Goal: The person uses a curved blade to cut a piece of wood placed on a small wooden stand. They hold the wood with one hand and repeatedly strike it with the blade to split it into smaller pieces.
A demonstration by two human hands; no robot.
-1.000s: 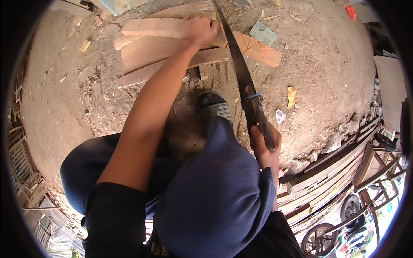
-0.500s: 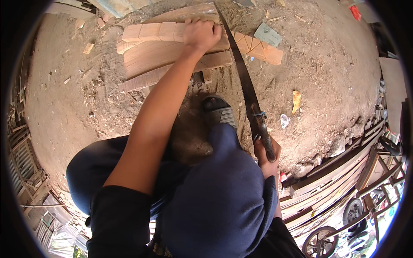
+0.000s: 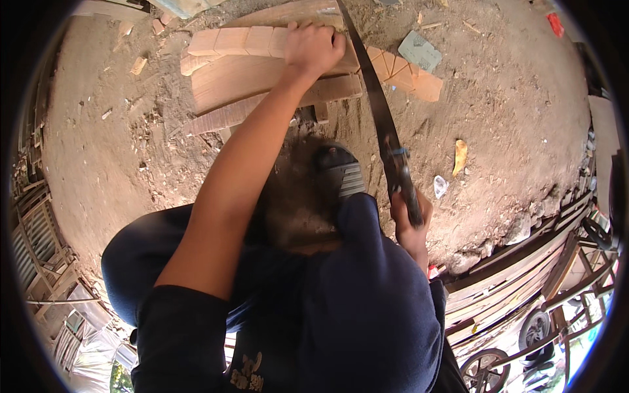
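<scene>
My left hand is closed over a curved wooden piece scored with crosswise lines, pressing it onto a low wooden stand. In my right hand is the dark handle of a long handsaw, beside my raised right knee. The blade reaches away from me and crosses the wood just right of my left hand. Past the blade, a marked wooden end with slanted lines sticks out to the right. How deep the blade sits in the wood is hidden.
My sandalled foot stands on the dirt ground close to the stand. A grey-green flat piece lies by the marked end. Yellow scrap and clear plastic lie to the right. Stacked planks and wheels are at lower right.
My right hand and the saw have moved forward, away from me, along the cut line. My left hand keeps its place on the wood; the view has shifted slightly.
</scene>
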